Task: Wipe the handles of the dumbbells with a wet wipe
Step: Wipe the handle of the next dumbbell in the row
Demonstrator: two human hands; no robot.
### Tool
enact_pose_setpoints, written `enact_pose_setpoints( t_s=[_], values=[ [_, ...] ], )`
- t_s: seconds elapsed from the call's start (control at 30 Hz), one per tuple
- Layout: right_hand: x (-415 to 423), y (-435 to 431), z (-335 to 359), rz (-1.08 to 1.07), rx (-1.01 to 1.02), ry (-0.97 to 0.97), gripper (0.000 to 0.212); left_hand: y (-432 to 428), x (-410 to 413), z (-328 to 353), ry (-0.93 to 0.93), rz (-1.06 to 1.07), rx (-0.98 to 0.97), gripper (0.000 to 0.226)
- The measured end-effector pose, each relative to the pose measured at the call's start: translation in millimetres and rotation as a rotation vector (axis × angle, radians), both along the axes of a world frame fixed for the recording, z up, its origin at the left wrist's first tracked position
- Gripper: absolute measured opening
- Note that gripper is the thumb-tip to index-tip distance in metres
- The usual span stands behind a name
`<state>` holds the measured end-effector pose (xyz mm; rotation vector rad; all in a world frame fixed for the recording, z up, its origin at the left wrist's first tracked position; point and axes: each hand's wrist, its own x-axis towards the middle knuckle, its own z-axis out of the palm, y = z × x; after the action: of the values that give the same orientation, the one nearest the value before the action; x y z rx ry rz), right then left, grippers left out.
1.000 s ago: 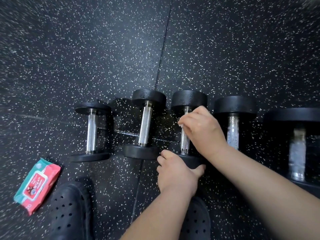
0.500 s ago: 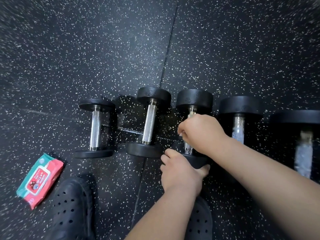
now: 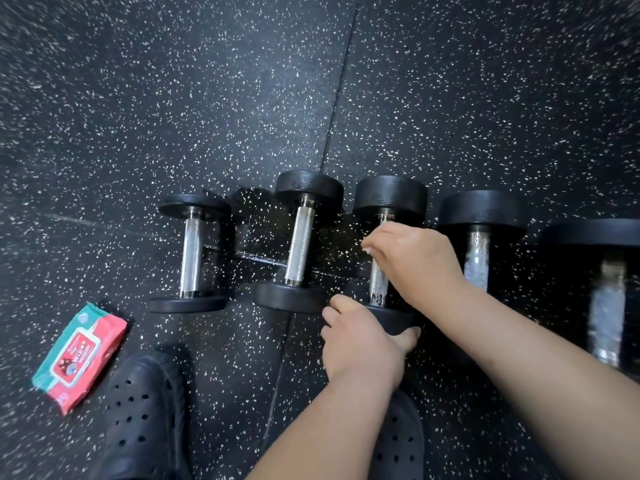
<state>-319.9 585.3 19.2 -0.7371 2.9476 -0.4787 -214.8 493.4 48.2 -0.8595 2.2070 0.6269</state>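
Observation:
Several black dumbbells with chrome handles lie in a row on the floor. My right hand [image 3: 412,261] curls round the upper part of the third dumbbell's handle [image 3: 378,285]; a sliver of white wet wipe [image 3: 367,250] shows at its fingertips. The lower stretch of that handle is bare. My left hand [image 3: 360,337] grips the near black head of the same dumbbell [image 3: 389,195]. To the left lie the first dumbbell [image 3: 190,258] and the second dumbbell [image 3: 299,245], untouched.
A red and green pack of wipes [image 3: 79,355] lies on the speckled rubber floor at the lower left. Two black perforated shoes [image 3: 138,417] stand near the bottom edge. To the right lie a fourth dumbbell [image 3: 477,258] and a larger fifth dumbbell [image 3: 607,320].
My right hand slid down the third handle toward the near head, then back up toward the far head. My left hand stayed on the near head.

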Motion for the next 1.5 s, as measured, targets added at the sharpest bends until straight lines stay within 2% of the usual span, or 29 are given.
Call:
enact_pose_setpoints(
  t_s=[0.07, 0.2, 0.3, 0.43, 0.6, 0.8, 0.97, 1.13, 1.33, 1.5],
  values=[
    [10.0, 10.1, -4.4, -0.031, -0.171, 0.061, 0.012, -0.1, -0.5, 0.4, 0.0, -0.003, -0.003, 0.109],
    [31.1, 18.1, -5.0, -0.087, -0.31, -0.023, 0.018, 0.6, -0.1, 1.5, 0.002, -0.006, -0.008, 0.107],
    [30.5, 18.1, -7.1, -0.095, -0.336, -0.045, 0.024, 0.3, -0.4, 2.8, 0.003, -0.003, -0.011, 0.106],
    [23.7, 12.0, -4.2, -0.188, -0.339, -0.019, 0.019, 1.4, -1.2, 4.7, 0.0, 0.011, 0.008, 0.101],
    [50.7, 9.2, 4.0, -0.212, -0.379, -0.18, 0.019, -0.6, -0.4, 1.4, 0.009, -0.006, -0.001, 0.086],
    [33.0, 12.8, -6.4, -0.392, -0.494, -0.142, 0.019, 0.4, -0.6, 3.3, 0.014, -0.002, 0.006, 0.098],
    [48.1, 15.6, -6.7, -0.456, -0.503, -0.253, 0.024, 0.8, -0.8, 2.0, 0.014, -0.005, -0.004, 0.102],
    [34.3, 13.8, -5.6, -0.566, -0.549, -0.258, 0.024, 0.6, -0.6, 2.1, 0.009, 0.0, -0.001, 0.103],
    [49.5, 13.3, -4.0, -0.73, -0.554, -0.449, 0.021, 1.3, -0.7, 0.5, 0.006, -0.007, -0.008, 0.103],
    [28.5, 15.9, -11.1, -0.861, -0.613, -0.511, 0.012, 1.4, -0.8, 0.9, 0.004, -0.009, -0.015, 0.104]
  ],
)
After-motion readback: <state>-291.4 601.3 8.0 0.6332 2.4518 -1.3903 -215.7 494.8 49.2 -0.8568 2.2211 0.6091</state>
